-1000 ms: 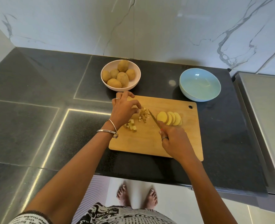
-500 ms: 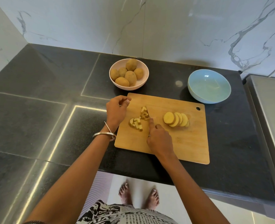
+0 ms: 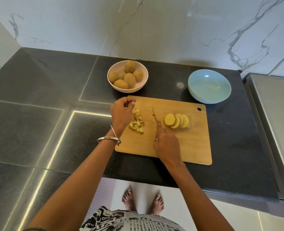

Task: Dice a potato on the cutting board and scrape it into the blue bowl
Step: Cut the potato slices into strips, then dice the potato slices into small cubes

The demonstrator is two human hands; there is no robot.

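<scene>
A wooden cutting board [image 3: 188,144] lies on the black counter. Diced potato pieces [image 3: 136,123] sit in a small heap at its left side. A fanned row of potato slices [image 3: 177,120] lies to the right of centre. My right hand [image 3: 167,144] grips a knife [image 3: 154,115], forefinger along its spine, the blade pointing away between the heap and the slices. My left hand [image 3: 121,114] hovers at the board's left edge beside the dice, fingers loosely curled, holding nothing that I can see. The blue bowl [image 3: 209,86] stands empty behind the board's right corner.
A pink bowl [image 3: 142,85] with several whole potatoes stands behind the board's left end. A marble wall rises at the back. A steel surface [image 3: 274,114] borders the counter on the right. The counter's front edge runs just below the board.
My left hand has left the dice and drawn back to the board's left edge. The knife has swept the cut pieces leftward into one heap, and now points away, blade upright.
</scene>
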